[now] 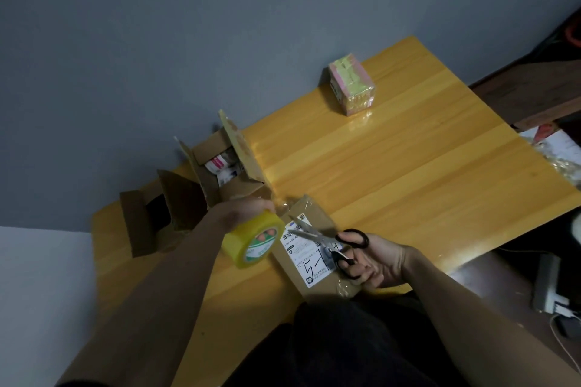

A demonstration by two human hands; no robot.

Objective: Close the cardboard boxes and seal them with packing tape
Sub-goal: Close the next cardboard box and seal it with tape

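Right hand (375, 264) points scissors (327, 240) seemingly leftward.

This is looking like a plain room in a home, being used for packing parcels. A yellow wooden table (393, 166) is standing against a bare grey wall (220, 25). Opened cardboard boxes (201, 173) are sitting at its far left, and a power strip (548, 289) is lying on the floor at right.
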